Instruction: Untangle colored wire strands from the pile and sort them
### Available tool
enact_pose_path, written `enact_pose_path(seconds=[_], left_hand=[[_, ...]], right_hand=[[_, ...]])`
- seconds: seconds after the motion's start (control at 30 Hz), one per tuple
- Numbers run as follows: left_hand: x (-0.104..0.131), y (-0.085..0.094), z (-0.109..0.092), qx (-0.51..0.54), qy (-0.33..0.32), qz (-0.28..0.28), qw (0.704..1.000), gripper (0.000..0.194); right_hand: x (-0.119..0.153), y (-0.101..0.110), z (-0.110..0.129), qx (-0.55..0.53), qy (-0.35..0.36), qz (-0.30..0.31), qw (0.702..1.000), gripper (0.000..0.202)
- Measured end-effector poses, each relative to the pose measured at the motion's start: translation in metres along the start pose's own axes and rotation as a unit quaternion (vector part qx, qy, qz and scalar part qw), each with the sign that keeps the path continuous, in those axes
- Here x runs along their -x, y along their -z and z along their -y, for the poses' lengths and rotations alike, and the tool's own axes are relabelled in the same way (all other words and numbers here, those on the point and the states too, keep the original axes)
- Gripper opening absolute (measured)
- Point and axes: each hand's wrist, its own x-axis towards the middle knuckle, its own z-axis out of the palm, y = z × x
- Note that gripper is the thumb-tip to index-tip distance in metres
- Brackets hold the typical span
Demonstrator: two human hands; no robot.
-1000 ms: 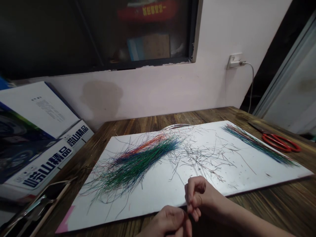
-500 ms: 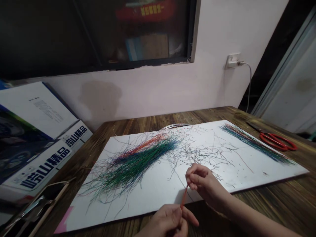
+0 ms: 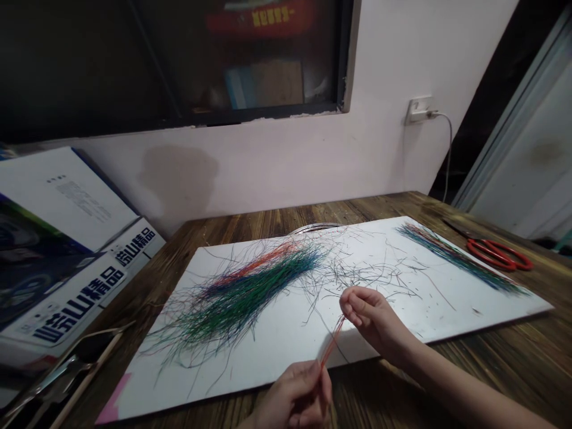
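Between my hands runs a small bundle of thin orange-red strands (image 3: 333,344); whether they are wire or thread I cannot tell. My left hand (image 3: 300,390) pinches its lower end at the front edge of the white board (image 3: 250,363). Higher up and to the right, my right hand (image 3: 373,313) pinches the upper end, fingertips closed. On the board's left half lies a large loose pile of green, blue and red strands (image 3: 250,286). Short cut strands (image 3: 370,271) are scattered behind my right hand. A neater bundle of strands (image 3: 456,256) lies along the right side.
Red-handled scissors (image 3: 498,255) lie on the wooden table (image 3: 522,351), right of the board. Printed boxes (image 3: 80,292) stand at the left, with a metal tool (image 3: 58,381) in front. Behind are a wall socket (image 3: 420,111) with a plugged cable and a dark window.
My hands have moved slightly apart, the right one up and to the right, the left one a little left. More of the orange-red strands now shows between them, fanned out slightly.
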Motion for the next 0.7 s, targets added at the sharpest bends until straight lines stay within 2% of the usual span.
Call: enact_pose_path(seconds=[0.17,0.4,0.57,0.63,0.7], left_hand=[[0.001,0.004,-0.002,-0.073,0.046,0.012,0.996,0.05],[0.005,-0.002,-0.005,-0.161,0.057,0.01,0.985,0.055],[0.011,-0.007,-0.014,-0.26,0.102,0.004,0.96,0.055],[0.01,-0.008,-0.014,-0.258,0.079,-0.004,0.963,0.056],[0.007,-0.009,-0.011,-0.21,0.043,-0.025,0.976,0.058]], right_hand=[[0.001,0.0,-0.001,0.003,-0.004,-0.008,1.0,0.018],[0.001,-0.001,-0.003,0.006,0.003,-0.012,1.0,0.02],[0.004,-0.002,-0.003,0.007,-0.004,-0.014,1.0,0.02],[0.004,-0.001,-0.001,0.006,-0.007,-0.021,1.0,0.019],[0.003,0.001,0.001,-0.004,-0.017,-0.028,0.999,0.024]])
